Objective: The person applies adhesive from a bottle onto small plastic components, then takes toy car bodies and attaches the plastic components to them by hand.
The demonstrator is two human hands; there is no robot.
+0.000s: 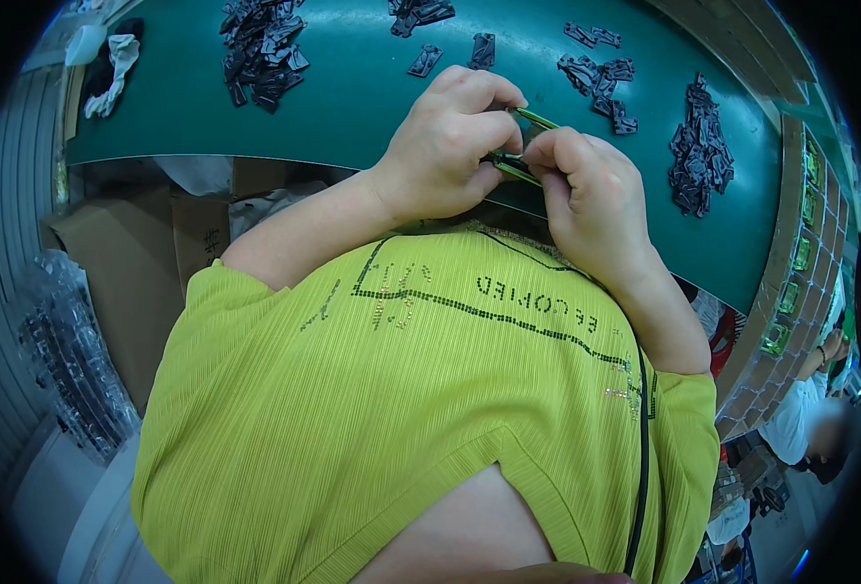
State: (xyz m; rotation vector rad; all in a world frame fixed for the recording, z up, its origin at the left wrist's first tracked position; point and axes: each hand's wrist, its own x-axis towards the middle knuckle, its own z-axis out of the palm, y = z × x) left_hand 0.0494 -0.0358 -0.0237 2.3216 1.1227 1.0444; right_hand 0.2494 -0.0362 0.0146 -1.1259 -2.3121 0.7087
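Close to the near edge of the green table (pixel 382 107), both my hands meet around a small piece with bright green edges (pixel 518 173). My left hand (pixel 450 144) has thumb and fingers pinched on its left side. From the right, my right hand (pixel 598 190) grips the same piece with thumb and bent forefinger. The fingers cover much of the piece, so its full shape cannot be made out. Just beyond my hands lie two single flat black parts, one (pixel 483 51) upright in the view and another (pixel 425 60) slanting.
Heaps of black parts lie at the left (pixel 263 54) and right (pixel 701 146), with a smaller cluster (pixel 601 86) between. A divided tray (pixel 732 384) with green pieces stands along the right. Gloves (pixel 114 76) lie far left; a cardboard box (pixel 119 282) sits below. Another person (pixel 790 423) is at far right.
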